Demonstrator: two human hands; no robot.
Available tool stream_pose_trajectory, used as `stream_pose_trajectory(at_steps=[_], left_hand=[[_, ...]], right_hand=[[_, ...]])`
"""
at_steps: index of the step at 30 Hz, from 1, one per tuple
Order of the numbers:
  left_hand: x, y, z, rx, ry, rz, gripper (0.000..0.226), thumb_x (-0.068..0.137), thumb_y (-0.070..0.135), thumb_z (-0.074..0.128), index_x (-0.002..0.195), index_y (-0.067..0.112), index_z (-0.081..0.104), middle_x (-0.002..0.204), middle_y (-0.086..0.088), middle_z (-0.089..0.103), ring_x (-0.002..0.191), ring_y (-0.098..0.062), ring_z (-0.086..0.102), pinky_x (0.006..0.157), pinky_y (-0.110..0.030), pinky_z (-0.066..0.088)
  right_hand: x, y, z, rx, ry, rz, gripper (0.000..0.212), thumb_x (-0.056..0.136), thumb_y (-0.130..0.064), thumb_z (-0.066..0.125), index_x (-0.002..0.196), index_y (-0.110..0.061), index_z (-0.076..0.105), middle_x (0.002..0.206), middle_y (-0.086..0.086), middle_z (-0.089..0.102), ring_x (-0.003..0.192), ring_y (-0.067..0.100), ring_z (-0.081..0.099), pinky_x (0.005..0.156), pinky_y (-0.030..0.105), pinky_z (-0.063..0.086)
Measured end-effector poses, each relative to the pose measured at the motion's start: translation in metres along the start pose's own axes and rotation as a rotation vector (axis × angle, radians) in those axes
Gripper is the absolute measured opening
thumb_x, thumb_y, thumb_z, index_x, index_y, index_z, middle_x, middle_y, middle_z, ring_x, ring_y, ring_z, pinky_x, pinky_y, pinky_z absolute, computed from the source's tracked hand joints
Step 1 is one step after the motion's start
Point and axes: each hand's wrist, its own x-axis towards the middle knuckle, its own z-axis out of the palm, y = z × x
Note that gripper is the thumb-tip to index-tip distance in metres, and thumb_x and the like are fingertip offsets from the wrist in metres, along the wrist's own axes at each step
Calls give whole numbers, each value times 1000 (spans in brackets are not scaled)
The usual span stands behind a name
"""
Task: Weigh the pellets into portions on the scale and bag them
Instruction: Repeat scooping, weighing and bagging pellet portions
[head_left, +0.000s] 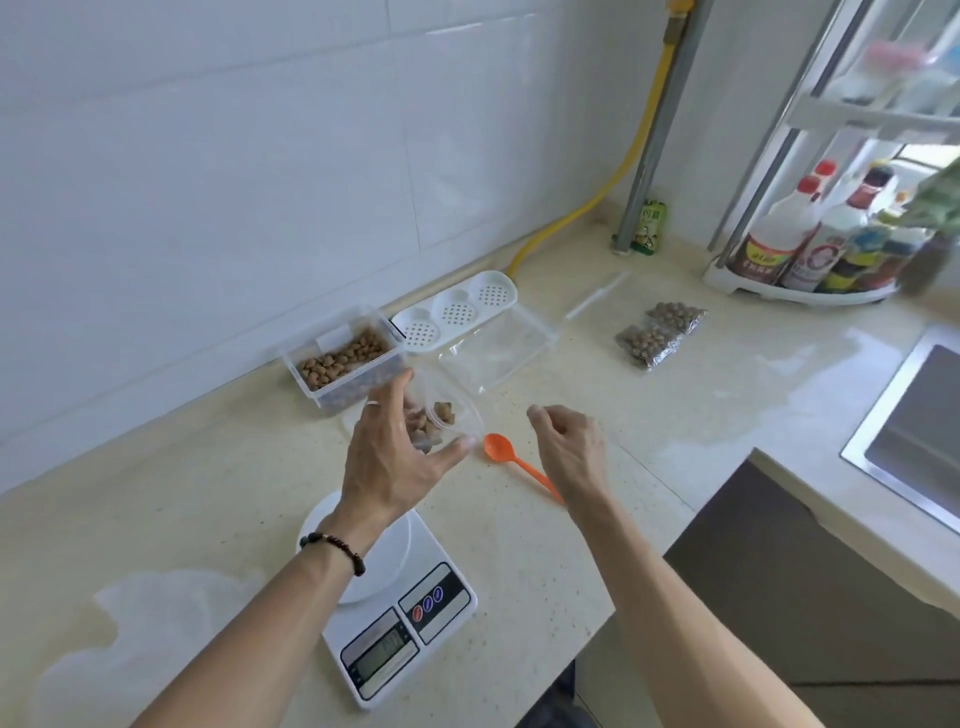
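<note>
I see the left hand (395, 457) gripping a clear cup (447, 421) of pellets (428, 423) above the counter (208, 493), beyond the scale (400, 608). The right hand (566, 447) hovers loosely curled, holding nothing, over the orange spoon (511, 460); two filled bags (660, 335) lie farther right

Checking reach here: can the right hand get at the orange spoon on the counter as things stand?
Probably yes. The right hand hovers empty just above the orange spoon, whose handle runs under the wrist; nothing lies between them.
</note>
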Motion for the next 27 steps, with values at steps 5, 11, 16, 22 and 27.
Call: stream_pose_trajectory(at_steps=[5,11,16,22,27], left_hand=[[-7,6,-11,25,62,35,99,64,62,76,141,17,33,108,5,46,100,-13,47,85,-37,51],[-18,-5,-36,-49,84,-16,106,56,70,75,142,28,28,117,10,44,105,-6,46,88,-26,45],[-32,-33,-73,-115,98,-113,32,98,42,48,128,37,42,104,6,59,94,3,55,76,-24,47],[-44,-69,-90,-17,35,-279,17,97,14,51,86,18,63,72,9,62,69,-8,59,66,-25,48],[-45,-98,-70,44,-118,-374,15,95,17,55,83,20,63,73,7,65,72,-13,62,72,-33,52]], right_hand=[[-8,-82,13,-94,-240,-358,40,80,-41,60,72,-2,68,56,4,56,52,8,45,53,31,39],[-11,-108,37,-311,-436,-502,17,85,-15,60,73,-12,71,61,-8,62,58,9,55,58,29,49],[-15,-127,46,-87,-592,-405,13,94,-10,60,87,-3,68,84,15,71,62,14,66,64,31,56],[-7,-103,67,21,-619,-167,13,94,-10,59,86,-3,67,76,9,68,59,15,65,58,24,55],[4,-46,86,-24,-599,82,14,92,-3,54,92,4,67,76,15,66,60,23,64,59,29,55]])
